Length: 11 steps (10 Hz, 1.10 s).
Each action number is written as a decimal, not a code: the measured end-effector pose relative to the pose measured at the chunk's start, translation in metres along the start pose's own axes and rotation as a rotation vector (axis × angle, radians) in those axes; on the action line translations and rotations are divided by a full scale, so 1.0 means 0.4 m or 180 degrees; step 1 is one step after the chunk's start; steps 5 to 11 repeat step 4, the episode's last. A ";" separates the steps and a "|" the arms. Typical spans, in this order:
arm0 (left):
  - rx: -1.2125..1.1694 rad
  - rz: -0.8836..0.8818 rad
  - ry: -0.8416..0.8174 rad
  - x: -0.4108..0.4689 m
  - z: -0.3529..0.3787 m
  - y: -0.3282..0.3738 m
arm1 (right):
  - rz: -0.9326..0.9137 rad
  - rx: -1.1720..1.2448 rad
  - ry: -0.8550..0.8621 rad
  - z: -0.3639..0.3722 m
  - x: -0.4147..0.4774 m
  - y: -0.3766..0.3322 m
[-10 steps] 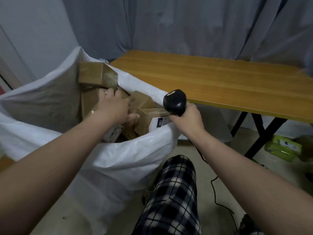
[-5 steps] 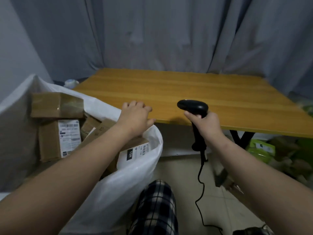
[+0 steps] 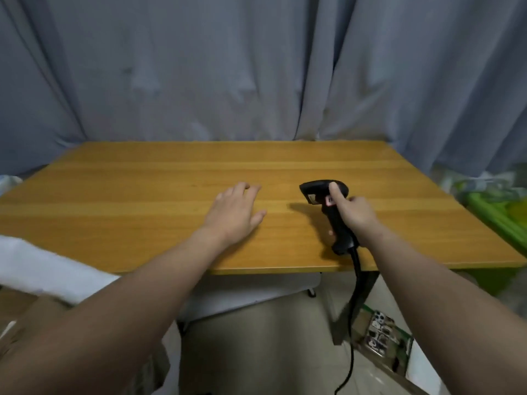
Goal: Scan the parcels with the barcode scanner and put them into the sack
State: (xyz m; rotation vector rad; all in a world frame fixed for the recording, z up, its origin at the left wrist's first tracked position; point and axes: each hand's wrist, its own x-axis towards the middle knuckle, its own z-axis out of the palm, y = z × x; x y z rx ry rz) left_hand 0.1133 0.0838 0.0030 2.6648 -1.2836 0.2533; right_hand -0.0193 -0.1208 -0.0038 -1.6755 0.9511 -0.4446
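Gripping the black barcode scanner point(image 3: 330, 206) by its handle above the bench point(image 3: 142, 195), the right hand point(image 3: 356, 216) is near the left hand point(image 3: 232, 215), which lies spread with relaxed fingers.

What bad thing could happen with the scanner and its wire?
The cable hangs off the table edge toward the floor; a snag there might tug the barcode scanner off. The right hand holds the scanner near that front edge, so if set down there it could slide off.

One head-worn wide-angle view looks forward and down, close over the orange-brown wooden counter point(image 3: 171, 195), facing grey curtains point(image 3: 228, 67).
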 end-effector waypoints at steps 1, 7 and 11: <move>-0.0017 0.0037 -0.0021 0.078 0.022 0.007 | -0.0147 -0.0551 0.0252 0.021 0.072 -0.010; 0.0004 0.0121 -0.0187 0.115 0.063 -0.003 | 0.0150 -0.1875 0.0490 0.046 0.132 0.046; 0.0004 0.0121 -0.0187 0.115 0.063 -0.003 | 0.0150 -0.1875 0.0490 0.046 0.132 0.046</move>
